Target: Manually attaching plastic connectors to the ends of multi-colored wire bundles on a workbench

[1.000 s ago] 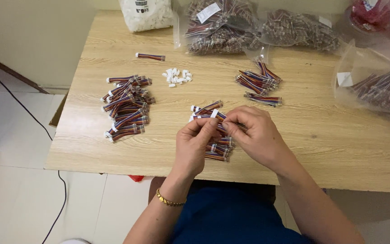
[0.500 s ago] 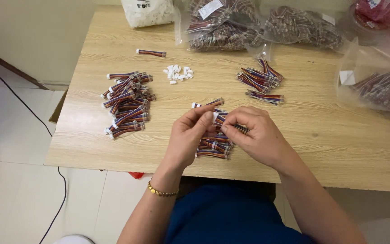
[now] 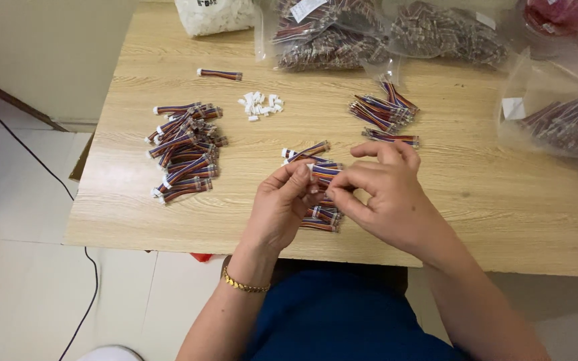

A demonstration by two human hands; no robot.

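Pinching a short multicoloured wire harness (image 3: 324,172) between both hands, you've got it lifted just above the wooden table (image 3: 490,207), near the front edge. Your left hand (image 3: 281,207) grips the end with thumb and forefinger closed tight on it; your right hand (image 3: 386,194) meets it from the other side, fingertips narrowed onto the same harness, the remaining fingers fanned loosely above. A gold bracelet (image 3: 242,283) sits on your left wrist.

Right under your hands lies a small heap of harnesses (image 3: 312,217), partly hidden by your fingers, with a couple more (image 3: 306,152) just behind them. Off to your left, a big stack of finished-looking harnesses (image 3: 183,150) is spread in rows, well apart from your hands. Behind that, one single harness (image 3: 220,73) lies alone. Mid-table there's a little cluster of white plastic connector housings (image 3: 260,105). To the right of it, another bundle of loose harnesses (image 3: 384,115). Along the back edge, clear plastic bags of wires (image 3: 342,33) are piled up, and one more bag (image 3: 563,124) rests at the far right.
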